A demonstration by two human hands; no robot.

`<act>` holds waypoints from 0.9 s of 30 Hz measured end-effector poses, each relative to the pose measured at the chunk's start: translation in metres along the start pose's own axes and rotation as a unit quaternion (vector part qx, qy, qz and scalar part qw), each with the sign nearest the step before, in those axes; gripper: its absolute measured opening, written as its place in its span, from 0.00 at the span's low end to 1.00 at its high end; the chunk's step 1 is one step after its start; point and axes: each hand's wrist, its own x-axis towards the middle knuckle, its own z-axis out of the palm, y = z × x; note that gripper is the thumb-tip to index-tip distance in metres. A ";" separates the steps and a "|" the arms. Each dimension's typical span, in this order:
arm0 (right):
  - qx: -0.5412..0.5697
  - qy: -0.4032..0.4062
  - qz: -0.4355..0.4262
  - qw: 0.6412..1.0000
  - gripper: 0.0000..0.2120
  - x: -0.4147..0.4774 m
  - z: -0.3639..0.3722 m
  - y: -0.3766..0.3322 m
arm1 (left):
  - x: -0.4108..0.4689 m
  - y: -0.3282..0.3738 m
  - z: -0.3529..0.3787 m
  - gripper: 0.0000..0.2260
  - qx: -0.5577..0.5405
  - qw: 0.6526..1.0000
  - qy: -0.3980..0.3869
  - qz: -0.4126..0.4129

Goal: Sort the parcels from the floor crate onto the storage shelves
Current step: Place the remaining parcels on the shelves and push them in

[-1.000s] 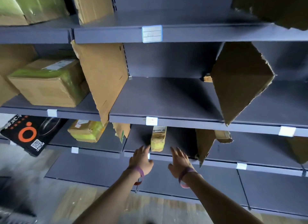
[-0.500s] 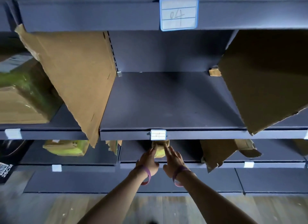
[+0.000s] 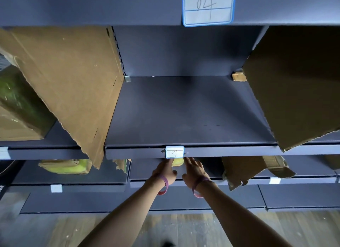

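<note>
Two open grips, left hand [image 3: 165,170], right hand [image 3: 194,171], flank parcel [image 3: 178,162]; "09" tag [image 3: 174,152], "04" tag [image 3: 208,6].

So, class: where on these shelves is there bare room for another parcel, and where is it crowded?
Free: the shelf above label 09, between the left cardboard divider and right cardboard divider, bar a scrap at back right. Crowded: underneath, where the left hand and right hand flank a yellow parcel; also the far-left bay, holding a green-taped box.

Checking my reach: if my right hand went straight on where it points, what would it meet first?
Probably the yellow parcel under the 09 label, at its right side; depth is unclear, so the right hand might slip past.
</note>
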 end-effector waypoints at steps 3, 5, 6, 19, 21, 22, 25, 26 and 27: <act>0.011 0.005 -0.004 1.000 0.35 -0.005 0.002 0.002 | -0.005 0.002 0.003 0.29 -0.016 1.000 0.017 0.004; 0.020 0.008 -0.003 1.000 0.37 -0.012 0.002 0.002 | -0.012 0.004 0.005 0.31 -0.022 0.999 0.029 0.013; 0.024 0.008 -0.001 1.000 0.38 -0.017 0.002 0.003 | -0.017 0.005 0.005 0.33 -0.023 0.999 0.032 0.017; 0.035 0.060 -0.068 0.995 0.38 -0.131 -0.034 0.017 | -0.128 0.073 0.004 0.28 -0.048 0.990 0.129 0.026; 0.026 0.075 -0.099 0.992 0.38 -0.156 -0.046 0.025 | -0.154 0.091 0.004 0.28 -0.055 0.985 0.157 0.045; 0.021 0.082 -0.113 0.990 0.38 -0.169 -0.051 0.029 | -0.167 0.100 0.006 0.28 -0.053 0.982 0.171 0.058; 0.004 0.094 -0.153 0.984 0.37 -0.211 -0.069 0.042 | -0.206 0.129 0.013 0.28 -0.035 0.974 0.210 0.070; 0.000 0.097 -0.166 0.981 0.37 -0.225 -0.075 0.046 | -0.220 0.139 0.017 0.28 -0.029 0.972 0.226 0.066; 0.001 0.102 -0.176 0.979 0.37 -0.239 -0.081 0.050 | -0.233 0.149 0.020 0.28 -0.022 0.968 0.241 0.065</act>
